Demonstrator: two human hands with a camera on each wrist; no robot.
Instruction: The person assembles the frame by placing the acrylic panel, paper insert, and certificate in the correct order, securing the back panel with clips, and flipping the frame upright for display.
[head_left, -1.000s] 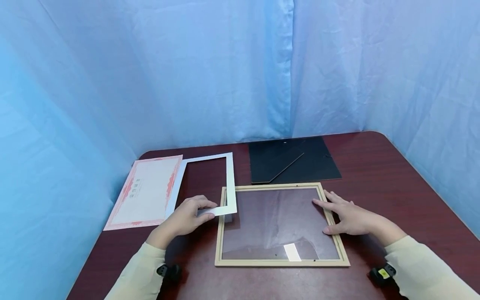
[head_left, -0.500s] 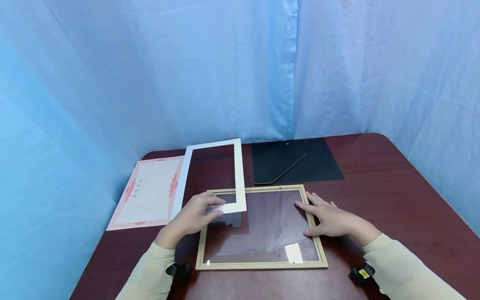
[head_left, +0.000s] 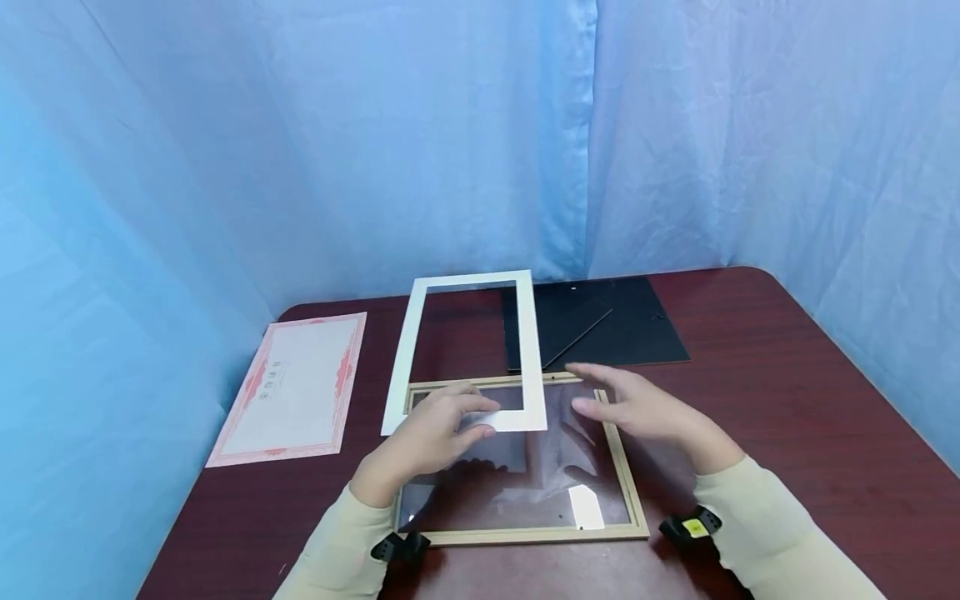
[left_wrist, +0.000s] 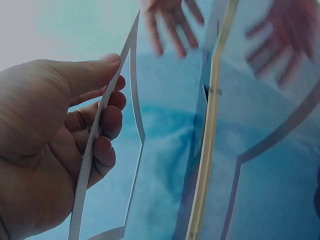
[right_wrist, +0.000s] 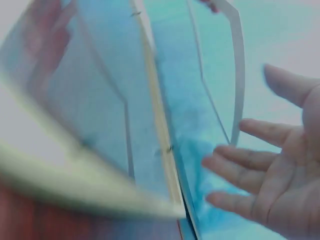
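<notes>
**White mat held over the glazed frame**

The left hand (head_left: pixel 431 437) pinches the near edge of the white mat (head_left: pixel 468 350), thumb on top and curled fingers (left_wrist: pixel 107 122) beneath, as the left wrist view shows plainly. The mat is lifted and tilts up away from the person, its near edge above the far left part of the wooden frame (head_left: pixel 517 462), its far edge overlapping the black backing board (head_left: pixel 622 321) in the head view. The right hand (head_left: pixel 637 408) hovers just right of the mat with fingers (right_wrist: pixel 240 167) spread and straight, grasping nothing; whether it touches the mat's edge cannot be told, since the right wrist view is smeared by blur. The frame lies flat on the counter (head_left: pixel 787 400), and its glass mirrors both hands, which muddles its near left corner. A certificate (head_left: pixel 292 387) with a red border lies at the far left, well apart.
</notes>
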